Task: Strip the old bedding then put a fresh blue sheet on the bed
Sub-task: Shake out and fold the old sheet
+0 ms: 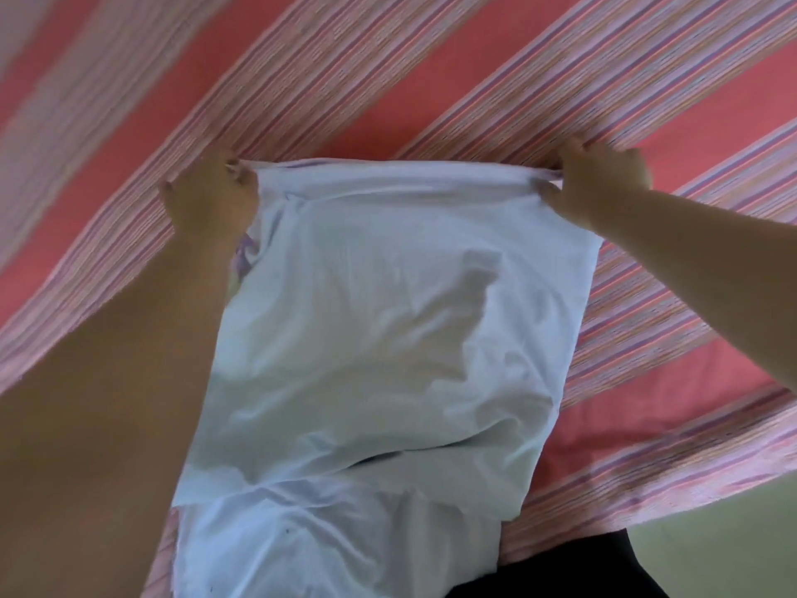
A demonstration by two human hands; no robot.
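A pale blue cloth (388, 321), shaped like a pillowcase, hangs in front of me over the bed. My left hand (207, 196) grips its top left corner and my right hand (599, 183) grips its top right corner, so the top edge is stretched between them. The cloth droops toward me in loose folds; a bit of purple fabric (243, 252) shows at its left edge. Beneath lies the old bedding (431, 88), a coral sheet with bands of thin pink, purple and white stripes, spread flat on the bed.
A green floor (724, 550) shows at the lower right beyond the bed's edge. A dark garment (573, 571) on my body is visible at the bottom. The striped sheet fills the remaining view.
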